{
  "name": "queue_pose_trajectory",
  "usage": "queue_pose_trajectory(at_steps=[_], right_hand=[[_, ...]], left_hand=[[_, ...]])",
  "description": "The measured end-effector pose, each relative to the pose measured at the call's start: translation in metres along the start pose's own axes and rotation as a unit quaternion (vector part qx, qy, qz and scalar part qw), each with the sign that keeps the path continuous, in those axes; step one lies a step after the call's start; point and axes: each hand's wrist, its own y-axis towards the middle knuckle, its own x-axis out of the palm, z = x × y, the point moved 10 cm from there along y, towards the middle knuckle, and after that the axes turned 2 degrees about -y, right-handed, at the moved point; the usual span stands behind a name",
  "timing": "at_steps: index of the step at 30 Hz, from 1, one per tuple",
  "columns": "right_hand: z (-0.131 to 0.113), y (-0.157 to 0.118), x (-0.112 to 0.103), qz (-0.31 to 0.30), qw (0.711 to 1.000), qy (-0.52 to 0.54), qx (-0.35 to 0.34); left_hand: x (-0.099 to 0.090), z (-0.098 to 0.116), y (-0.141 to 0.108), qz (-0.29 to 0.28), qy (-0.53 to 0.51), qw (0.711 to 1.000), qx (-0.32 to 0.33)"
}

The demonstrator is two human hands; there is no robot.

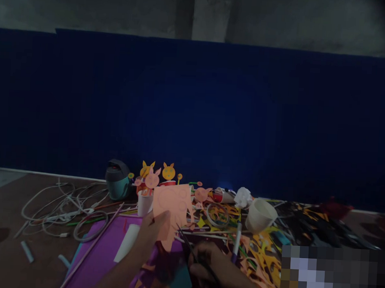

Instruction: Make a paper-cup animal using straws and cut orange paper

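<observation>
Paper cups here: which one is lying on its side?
The plain white cup by the crumpled paper; the other white cup stands upright.

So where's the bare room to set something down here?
Bare brown surface lies left of and below the white cables, beside the purple sheet. It's crowded right of that: paper scraps, the white cup, the tape roll.

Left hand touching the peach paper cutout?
Touching. The head view shows the left hand gripping the lower part of the peach paper cutout, its fingers against the sheet.
</observation>
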Motion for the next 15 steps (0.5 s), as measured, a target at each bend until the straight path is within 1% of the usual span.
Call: queue_pose_trajectory(at_steps=[4, 8, 11, 15], right_hand=[[-0.0023, 0.0004, 0.0021, 0.002, 1.0, 0.015, -0.018], [-0.0056, -0.0008, 0.0011, 0.012, 1.0, 0.002, -0.009], [-0.0079, -0.0008, 0.0008, 0.017, 1.0, -0.008, -0.013], [-0.0036, 0.0014, 0.0019, 0.012, 1.0, -0.012, -0.013]], left_hand=[[0.0063, -0.0068, -0.0024, -0.028, 0.012, 0.999, -0.019], [0.0063, -0.0078, -0.0037, -0.023, 0.021, 0.999, -0.023], [0.0081, -0.006, -0.0041, -0.029, 0.02, 0.999, -0.02], [0.0099, -0.0072, -0.0042, -0.042, 0.026, 0.999, -0.017]])
